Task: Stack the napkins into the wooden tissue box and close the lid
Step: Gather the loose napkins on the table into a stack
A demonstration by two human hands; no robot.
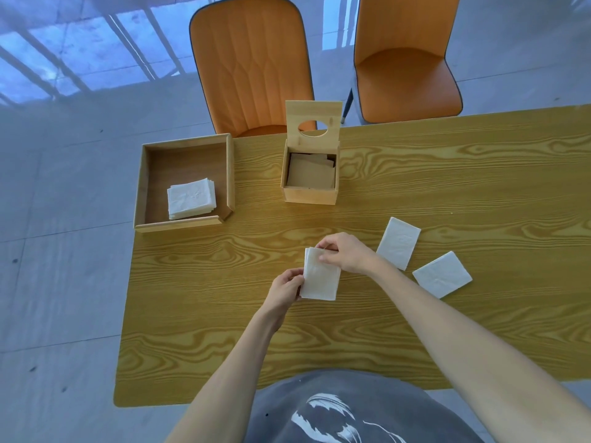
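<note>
While both hands meet near the middle of the table point(447, 174), they share one small stack of white napkins point(320, 276). Left hand point(285, 290): fingers pinched on the stack's left edge, low down. Right hand point(343, 252): thumb and fingers closed over the stack's top right corner. Stack sits at or just above the tabletop; cannot tell whether it touches.

Wooden tissue box point(310, 183) stands beyond the hands, toward the far edge. Lid point(313, 123) is hinged up, roughly vertical at the back, its oval hole showing. Box interior is shadowed; flat brownish sheets lie inside, what they are I cannot tell.

Two loose napkins lie flat to the right of the hands: first napkin point(398, 243) just beside the right wrist, second napkin point(442, 278) farther right and nearer, its corner close to the right forearm. They are apart from each other.

Wooden tray point(184, 183) occupies the far left corner, overhanging the table's left edge slightly. Tray napkin pile point(192, 198) sits in its near right part.

Bare tabletop lies between hands and box, and wide to the right. Two orange chairs point(252, 65) stand behind the far edge.
</note>
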